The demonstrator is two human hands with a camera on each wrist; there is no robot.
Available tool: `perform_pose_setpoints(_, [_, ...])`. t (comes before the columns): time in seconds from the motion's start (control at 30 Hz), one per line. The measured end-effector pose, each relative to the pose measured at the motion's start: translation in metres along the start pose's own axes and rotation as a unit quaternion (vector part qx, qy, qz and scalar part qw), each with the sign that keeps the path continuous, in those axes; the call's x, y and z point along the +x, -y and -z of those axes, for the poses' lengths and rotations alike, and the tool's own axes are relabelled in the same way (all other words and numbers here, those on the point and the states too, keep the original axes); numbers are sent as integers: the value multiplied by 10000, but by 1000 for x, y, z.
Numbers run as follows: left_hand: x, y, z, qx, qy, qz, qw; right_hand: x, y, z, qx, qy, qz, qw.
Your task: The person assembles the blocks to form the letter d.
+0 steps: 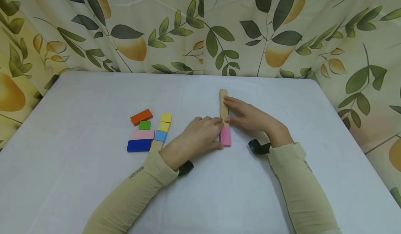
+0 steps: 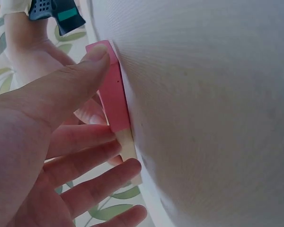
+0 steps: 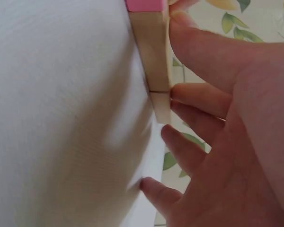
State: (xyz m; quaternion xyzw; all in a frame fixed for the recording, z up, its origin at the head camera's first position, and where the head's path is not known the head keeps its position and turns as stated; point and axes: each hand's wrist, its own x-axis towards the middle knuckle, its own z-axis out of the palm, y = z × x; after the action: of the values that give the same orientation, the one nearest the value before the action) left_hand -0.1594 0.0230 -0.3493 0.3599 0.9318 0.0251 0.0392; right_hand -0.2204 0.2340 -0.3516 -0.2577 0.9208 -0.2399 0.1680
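Note:
A pink block (image 1: 225,136) and two plain wooden blocks (image 1: 223,103) lie end to end in a straight row on the white table. My left hand (image 1: 202,135) is at the row's left side. Its thumb rests on the near end of the pink block, and its index fingertip touches the side close to the joint with the wood. From the right side, my right hand (image 1: 250,115) touches the wooden blocks with thumb and fingertips. In the right wrist view, a thin seam shows between the wooden blocks (image 3: 151,52), and the outer fingers stand apart from them.
Left of my left hand lies a slanted row of yellow blocks (image 1: 164,126), a blue block (image 1: 160,136) and a wooden block (image 1: 156,145). Beside it are orange (image 1: 141,117), green (image 1: 144,125), light pink (image 1: 143,134) and dark blue (image 1: 139,145) blocks. A patterned curtain (image 1: 188,29) hangs behind.

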Motion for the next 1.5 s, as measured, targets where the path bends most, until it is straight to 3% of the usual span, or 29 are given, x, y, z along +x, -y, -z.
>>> perform_pose_setpoints(0.33, [-1,4,-1,-147,192,30,9997,-8,3,3,-16,282,-368,9989])
perform_pose_setpoints(0.57, [-3,13,5,-121,272,142,9995,-7,7,0,2,317,-179,9993])
perform_pose_setpoints(0.8, [-6,23,17,-66,239,315,9992,-6,10,1,-217,363,-330,9986])
perform_pose_setpoints(1.07, [-9,32,24,-125,287,474,9984,-6,10,1,-237,278,-200,9991])
perform_pose_setpoints(1.5, [-24,65,35,-160,356,769,9963,-3,11,0,-512,237,-214,9982])
